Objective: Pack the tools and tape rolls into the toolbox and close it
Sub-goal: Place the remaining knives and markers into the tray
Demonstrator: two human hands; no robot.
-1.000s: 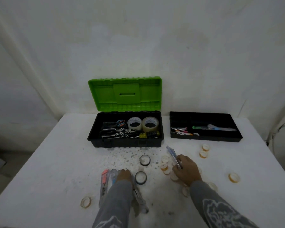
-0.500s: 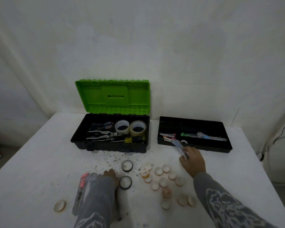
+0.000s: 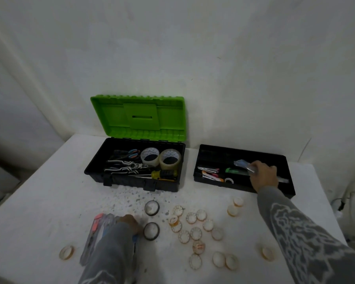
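The black toolbox (image 3: pixel 94 170) stands open with its green lid (image 3: pixel 139 116) up; inside lie pliers (image 3: pixel 129 167), scissors, a yellow screwdriver (image 3: pixel 162 174) and two big tape rolls (image 3: pixel 169 159). To its right sits the black insert tray (image 3: pixel 287 160). My right hand (image 3: pixel 263 177) is over the tray and grips a clear blue utility knife (image 3: pixel 243 163). My left hand (image 3: pixel 129 221) rests on several utility knives (image 3: pixel 93 232) lying near the table's front; its fingers are mostly hidden by the sleeve. Two black-rimmed tape rolls (image 3: pixel 151 208) lie beside it.
Several small tape rolls (image 3: pixel 195 232) are scattered over the white table (image 3: pixel 39 201), one at the front left (image 3: pixel 66 252) and one at the right (image 3: pixel 267 252). The tray holds cutters (image 3: pixel 209 173) and a green tool (image 3: pixel 232 170). A wall stands behind.
My right hand lifted the clear blue knife from the table and carried it up and right over the tray. The left hand stayed on the knives.
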